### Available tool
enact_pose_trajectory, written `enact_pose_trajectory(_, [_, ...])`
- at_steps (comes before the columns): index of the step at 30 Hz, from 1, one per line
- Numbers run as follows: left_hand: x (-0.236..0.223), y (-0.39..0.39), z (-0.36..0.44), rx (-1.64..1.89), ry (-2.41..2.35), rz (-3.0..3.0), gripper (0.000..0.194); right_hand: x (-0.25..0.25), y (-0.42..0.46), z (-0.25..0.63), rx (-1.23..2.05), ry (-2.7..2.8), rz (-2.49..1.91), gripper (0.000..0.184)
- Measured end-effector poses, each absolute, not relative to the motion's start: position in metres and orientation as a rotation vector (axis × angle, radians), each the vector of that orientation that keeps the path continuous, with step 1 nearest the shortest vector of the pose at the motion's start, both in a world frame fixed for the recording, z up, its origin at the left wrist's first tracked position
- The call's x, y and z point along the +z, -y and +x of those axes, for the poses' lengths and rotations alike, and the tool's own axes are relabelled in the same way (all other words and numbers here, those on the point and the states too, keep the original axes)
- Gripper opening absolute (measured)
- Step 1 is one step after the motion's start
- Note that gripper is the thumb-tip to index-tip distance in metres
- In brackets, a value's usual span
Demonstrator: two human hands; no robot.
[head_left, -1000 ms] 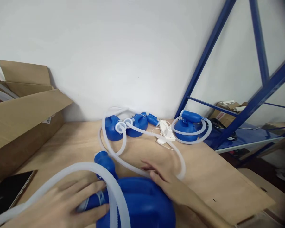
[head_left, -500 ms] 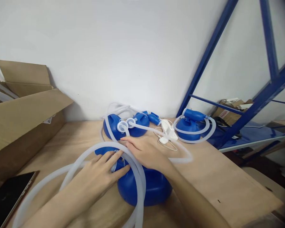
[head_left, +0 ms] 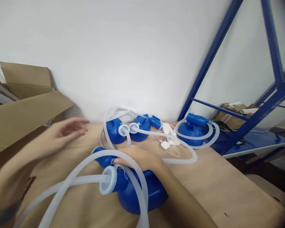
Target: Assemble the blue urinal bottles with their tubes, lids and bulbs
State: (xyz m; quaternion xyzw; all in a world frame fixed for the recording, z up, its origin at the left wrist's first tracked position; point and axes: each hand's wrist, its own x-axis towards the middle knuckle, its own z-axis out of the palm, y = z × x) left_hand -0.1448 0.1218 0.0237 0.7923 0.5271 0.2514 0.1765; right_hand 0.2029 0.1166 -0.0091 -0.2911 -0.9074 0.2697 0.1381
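A blue plastic urinal bottle (head_left: 144, 193) stands in front of me on the table. Its white cap (head_left: 108, 180) faces left on the neck, with a ribbed translucent hose (head_left: 85, 180) running out of it. The hose loops over the bottle and my right wrist area. My right hand (head_left: 135, 156) grips the bottle's upper part, thumb beside a small clip; most of its fingers are hidden. A blue cup-shaped piece (head_left: 104, 158) lies by that thumb. Slightly blurred, my left hand (head_left: 66, 131) is held up on the left near the carton, fingers extended, holding nothing.
An opened cardboard box (head_left: 21, 110) flanks the left. Against the wall sit two similar blue bottles (head_left: 115, 131) with hoses. A white power strip (head_left: 169, 133) with cables lies beside them. Another blue bottle (head_left: 190, 134) is further right, near a blue metal rack (head_left: 211, 57).
My left hand has let go of the bottle's neck area and moved left and up, uncovering the white cap. My right hand has stayed on the bottle. The phone at lower left is now mostly hidden.
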Motion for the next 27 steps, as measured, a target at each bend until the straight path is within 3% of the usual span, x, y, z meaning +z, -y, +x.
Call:
enact_pose_trajectory(6, [-0.035,-0.159,-0.107,0.34,-1.141,2.07,0.077,-0.01,-0.111,0.199,0.877,2.495,-1.056,0.026])
enact_pose_trajectory(12, [-0.045,-0.164,-0.09,0.364,-0.961,2.044,0.061,-0.009,-0.107,0.2,0.93,2.411,-1.199,0.03])
enact_pose_trajectory(15, [-0.033,-0.16,-0.092,0.438,-0.994,2.03,0.062,-0.008,-0.106,0.202,0.894,2.391,-1.208,0.037])
enact_pose_trajectory(20, [-0.005,-0.145,-0.09,0.719,-1.15,2.07,0.072,-0.013,-0.112,0.201,1.011,2.156,-1.22,0.074])
enact_pose_trajectory(23, [0.001,-0.138,-0.076,0.938,-1.27,2.152,0.066,-0.018,-0.117,0.196,1.056,2.068,-1.134,0.092])
enact_pose_trajectory(27, [-0.004,-0.134,-0.054,1.148,-1.314,2.175,0.063,-0.024,-0.122,0.189,0.926,1.986,-1.047,0.086])
